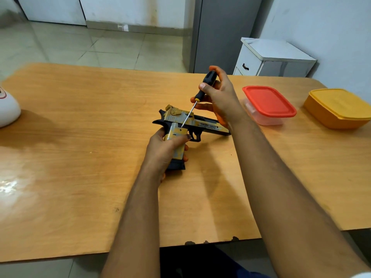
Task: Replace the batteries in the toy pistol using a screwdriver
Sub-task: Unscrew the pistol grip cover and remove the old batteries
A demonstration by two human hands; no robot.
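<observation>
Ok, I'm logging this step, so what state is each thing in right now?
toy pistol: gripped by its handle, grip cover on.
screwdriver: tip at the grip's screw.
left hand: grips the pistol's handle.
right hand: holds the screwdriver.
red-lidded container: closed.
yellow container: closed.

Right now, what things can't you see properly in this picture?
All in the head view:
- Screw on the toy pistol: too small to tell whether the screwdriver tip sits in it.
- Small print under the name on the pistol's side: too tiny.
- Container with the red lid: lid and cloudy walls hide the contents.
- Yellow box: opaque, cut by the right edge.
- White object: cut by the left edge.
- Pistol grip: left hand covers it.
</observation>
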